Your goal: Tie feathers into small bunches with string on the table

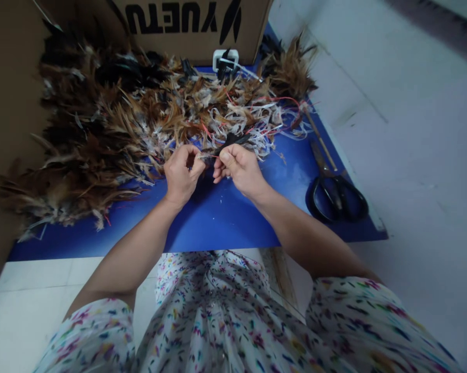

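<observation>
Over the blue tabletop (225, 217), my left hand (181, 173) pinches the end of a small feather (207, 155) between thumb and fingers. Close beside it, my right hand (239, 168) pinches a thin red thread (217, 156) that runs to the feather; its lower fingers are curled. How the thread meets the feather is too small to make out. A dark feather (233, 140) shows just behind my right hand. Brown and black feathers (136, 114) lie heaped beyond both hands, with white ties (233, 122) and red strands mixed in at the right.
Black-handled scissors (336, 199) lie near the right table edge, beside a thin stick (322, 137). A cardboard box (194, 44) stands behind the feathers, and a brown cardboard panel (12, 103) rises at the left. A white square object (217, 58) sits by the box.
</observation>
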Tool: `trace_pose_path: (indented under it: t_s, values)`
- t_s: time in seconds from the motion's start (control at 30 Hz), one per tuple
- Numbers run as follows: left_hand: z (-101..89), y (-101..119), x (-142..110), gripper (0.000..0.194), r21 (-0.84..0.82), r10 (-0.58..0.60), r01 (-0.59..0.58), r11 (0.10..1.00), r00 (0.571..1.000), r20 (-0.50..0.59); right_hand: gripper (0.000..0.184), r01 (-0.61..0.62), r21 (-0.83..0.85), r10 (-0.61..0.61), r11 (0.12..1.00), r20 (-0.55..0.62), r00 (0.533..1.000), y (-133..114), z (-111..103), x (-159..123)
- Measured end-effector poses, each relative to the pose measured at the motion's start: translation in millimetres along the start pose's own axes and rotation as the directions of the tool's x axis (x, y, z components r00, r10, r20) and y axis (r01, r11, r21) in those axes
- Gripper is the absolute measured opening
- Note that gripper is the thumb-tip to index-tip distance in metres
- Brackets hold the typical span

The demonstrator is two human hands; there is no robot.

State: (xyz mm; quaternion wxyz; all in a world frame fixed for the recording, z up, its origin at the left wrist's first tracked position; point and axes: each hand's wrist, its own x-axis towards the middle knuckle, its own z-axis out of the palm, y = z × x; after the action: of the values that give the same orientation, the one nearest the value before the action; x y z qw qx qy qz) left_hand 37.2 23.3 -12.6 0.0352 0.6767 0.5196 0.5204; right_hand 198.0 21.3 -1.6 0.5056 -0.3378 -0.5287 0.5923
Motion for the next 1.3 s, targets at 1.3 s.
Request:
trace_pose_path:
  t_s: [1.3]
  values:
    - [-15.8, 9.1, 4.8, 0.007, 0.165, 0.669, -0.688, 0.706, 0.725, 0.161, 0.057, -0.246, 0.228, 0.262, 0.942, -0.038, 0.964, -7.4, -4.4, 4.0]
